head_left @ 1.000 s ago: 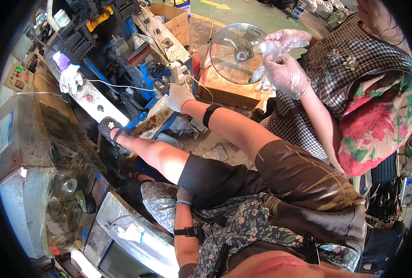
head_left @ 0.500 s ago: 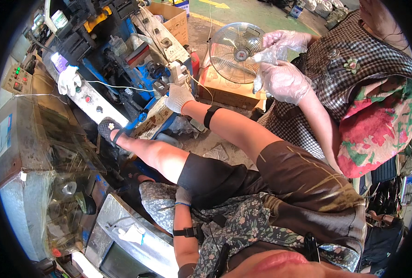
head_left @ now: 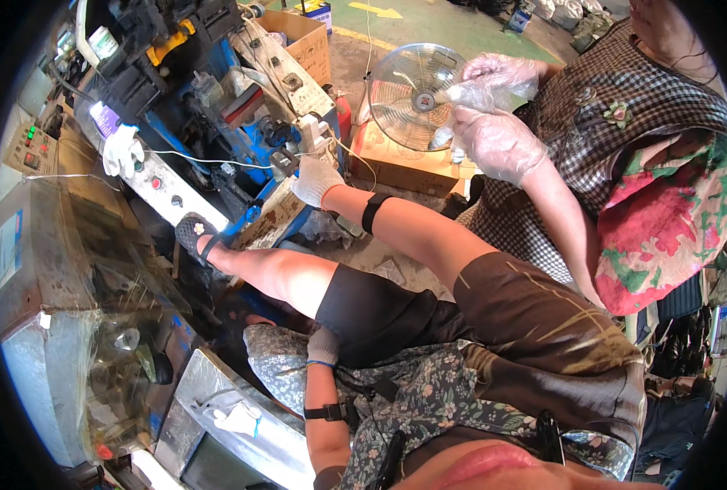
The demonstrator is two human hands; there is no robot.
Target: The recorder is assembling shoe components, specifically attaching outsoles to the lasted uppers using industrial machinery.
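Note:
My right arm stretches out to the blue and white machine (head_left: pixel 269 216). My right hand (head_left: pixel 317 182), in a white knit glove, looks curled beside a small dark block (head_left: pixel 284 162) at the machine's edge. What its fingers hold is hidden. My left hand (head_left: pixel 323 346), in a greyish knit glove, rests against the black shorts (head_left: pixel 380 314) on my thigh. Its fingers do not show clearly. Opposite, at the right, a person in a checked apron (head_left: pixel 576 106) wears clear plastic gloves. That person's hands (head_left: pixel 498 143) hold a crumpled clear plastic piece (head_left: pixel 474 98).
A metal fan (head_left: pixel 417 98) stands before a cardboard box (head_left: pixel 404 159). White gloves (head_left: pixel 122 151) lie on the machine's panel with a red button (head_left: pixel 157 184). A grey metal cabinet (head_left: pixel 41 367) stands left. A cord (head_left: pixel 208 157) crosses the machine. My shoe (head_left: pixel 194 233) is by its base.
The other person's gloved hands have drawn closer together around the clear plastic. My right hand has shifted very slightly at the machine's edge. My left hand stays on my thigh.

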